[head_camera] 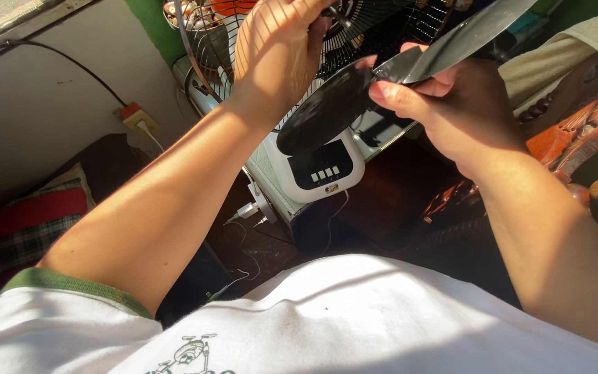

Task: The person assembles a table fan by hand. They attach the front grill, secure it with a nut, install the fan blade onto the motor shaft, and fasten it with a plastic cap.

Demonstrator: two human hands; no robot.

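Right grip pinches a dark fan blade; left hand closes at the hub by the wire guard. Blade work is underway; steady alignment seems needed.

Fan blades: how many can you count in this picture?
2: one dark blade between the hands, one above the right hand, reaching to the top edge. Others may be hidden behind the left hand.

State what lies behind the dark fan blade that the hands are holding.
Behind the fan blade stand the wire grille and the white fan base. The left hand and blade cover the hub.
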